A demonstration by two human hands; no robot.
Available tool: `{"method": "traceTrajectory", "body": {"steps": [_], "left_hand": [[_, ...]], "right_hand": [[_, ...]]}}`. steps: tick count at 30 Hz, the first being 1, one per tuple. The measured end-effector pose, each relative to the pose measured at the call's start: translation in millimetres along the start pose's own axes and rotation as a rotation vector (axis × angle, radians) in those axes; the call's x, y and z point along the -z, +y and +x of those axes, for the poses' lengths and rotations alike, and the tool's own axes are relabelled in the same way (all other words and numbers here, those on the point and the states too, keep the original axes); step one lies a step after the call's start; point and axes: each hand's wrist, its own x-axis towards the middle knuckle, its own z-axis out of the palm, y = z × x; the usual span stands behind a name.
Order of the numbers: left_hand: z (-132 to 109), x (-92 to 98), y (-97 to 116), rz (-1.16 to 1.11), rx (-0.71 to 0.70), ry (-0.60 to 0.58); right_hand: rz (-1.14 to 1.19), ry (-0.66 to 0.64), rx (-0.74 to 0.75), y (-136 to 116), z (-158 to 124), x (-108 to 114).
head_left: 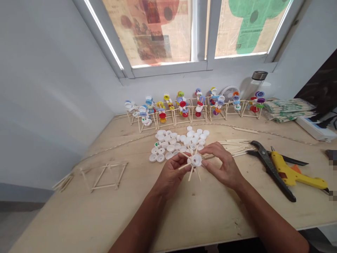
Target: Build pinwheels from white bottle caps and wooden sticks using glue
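Between my hands is a small wheel of wooden sticks (198, 174), the sticks fanning out around a white bottle cap (196, 160) with a dark hole in its middle. My left hand (172, 172) grips the wheel from the left, fingers partly hidden behind the sticks. My right hand (223, 165) is closed at the wheel's right side, thumb and forefinger at the cap's edge. Just beyond my hands lie many loose white bottle caps (172, 141), several with holes. A pile of loose wooden sticks (234, 147) lies behind my right hand.
Stick frames with coloured cap wheels (182, 111) line the back. Right are black-handled pliers (273, 172), a yellow glue gun (289, 172), a power strip (316, 128) and bagged sticks (288, 107). A bare stick frame (105, 185) lies left; a flask (256, 84) stands behind.
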Motion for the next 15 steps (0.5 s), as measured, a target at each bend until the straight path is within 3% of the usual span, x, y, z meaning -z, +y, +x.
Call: {"method": "traceTrajectory", "body": {"steps": [10, 15], "left_hand": [[3.5, 6.3, -6.6, -0.026, 0.008, -0.033], [4.4, 8.0, -7.5, -0.017, -0.004, -0.005]], "right_hand": [[-0.088, -0.030, 0.069, -1.2, -2.9, -6.3], [-0.097, 0.044, 0.093, -2.0, -3.2, -5.9]]}}
